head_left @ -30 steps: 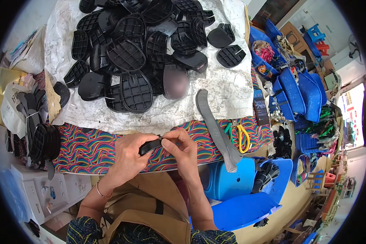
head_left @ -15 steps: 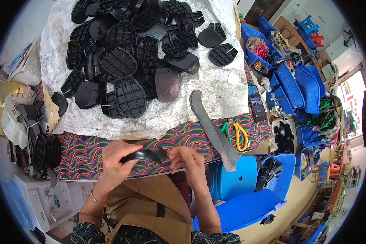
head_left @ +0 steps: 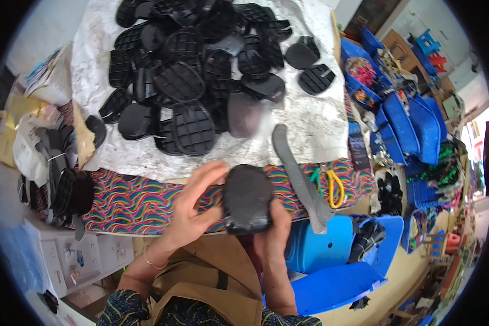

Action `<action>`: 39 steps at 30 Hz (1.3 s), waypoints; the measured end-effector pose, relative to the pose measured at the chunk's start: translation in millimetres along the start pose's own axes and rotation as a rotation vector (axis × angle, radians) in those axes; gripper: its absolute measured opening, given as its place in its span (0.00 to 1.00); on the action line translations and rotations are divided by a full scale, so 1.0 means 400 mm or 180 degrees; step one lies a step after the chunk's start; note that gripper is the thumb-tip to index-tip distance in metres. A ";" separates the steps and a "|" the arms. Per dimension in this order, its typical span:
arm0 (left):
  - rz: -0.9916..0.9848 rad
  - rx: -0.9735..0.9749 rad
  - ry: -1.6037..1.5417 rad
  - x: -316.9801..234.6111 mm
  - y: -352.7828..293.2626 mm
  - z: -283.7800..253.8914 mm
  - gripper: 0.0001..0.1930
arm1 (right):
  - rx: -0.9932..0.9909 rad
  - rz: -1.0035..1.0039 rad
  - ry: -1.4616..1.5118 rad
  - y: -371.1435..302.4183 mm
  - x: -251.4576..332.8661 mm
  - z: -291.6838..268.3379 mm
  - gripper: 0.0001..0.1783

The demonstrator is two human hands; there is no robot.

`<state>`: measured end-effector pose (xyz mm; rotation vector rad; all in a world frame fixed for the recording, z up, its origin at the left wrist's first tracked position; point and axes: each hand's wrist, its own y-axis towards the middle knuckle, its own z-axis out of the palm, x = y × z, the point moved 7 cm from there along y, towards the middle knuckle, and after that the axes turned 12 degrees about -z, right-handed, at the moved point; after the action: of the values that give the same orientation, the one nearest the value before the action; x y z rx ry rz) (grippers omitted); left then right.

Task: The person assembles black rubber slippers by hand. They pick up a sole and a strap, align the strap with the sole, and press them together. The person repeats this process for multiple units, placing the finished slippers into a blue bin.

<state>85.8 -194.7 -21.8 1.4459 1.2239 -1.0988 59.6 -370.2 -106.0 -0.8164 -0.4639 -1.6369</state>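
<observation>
Both hands are holding one black rubber sole [head_left: 248,198] over the near edge of the worktop [head_left: 146,198]: the left hand [head_left: 193,209] is gripping its left side, the right hand [head_left: 274,233] is gripping from below. Just right, a grey blade [head_left: 299,176] is lying beside scissors [head_left: 331,187]. Farther away, a pile of black soles [head_left: 201,70] is lying on a white sheet [head_left: 309,119].

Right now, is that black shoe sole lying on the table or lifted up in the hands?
Lifted. The black shoe sole is held above the table's striped cloth, gripped between the left hand and right hand.
</observation>
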 end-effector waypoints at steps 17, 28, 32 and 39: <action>-0.0411 -0.0620 -0.0200 0.111 -0.050 0.093 0.17 | -0.0407 -0.1205 -0.0681 -0.014 0.015 -0.006 0.22; -0.0452 -0.0342 -0.0314 0.085 0.006 0.049 0.19 | 0.0163 -0.0948 -0.0745 -0.012 0.001 -0.024 0.21; -0.0120 -0.0389 0.0373 0.092 -0.018 0.039 0.17 | 0.0216 -0.0963 -0.0927 -0.013 0.011 -0.017 0.18; -0.0625 0.0256 -0.0608 0.098 0.009 0.010 0.16 | 0.0744 -0.0780 -0.1230 0.018 0.028 0.005 0.16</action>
<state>93.4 -192.2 -60.5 1.2661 1.2148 -1.4000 66.3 -378.1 -97.6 -0.9276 -1.0427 -1.6077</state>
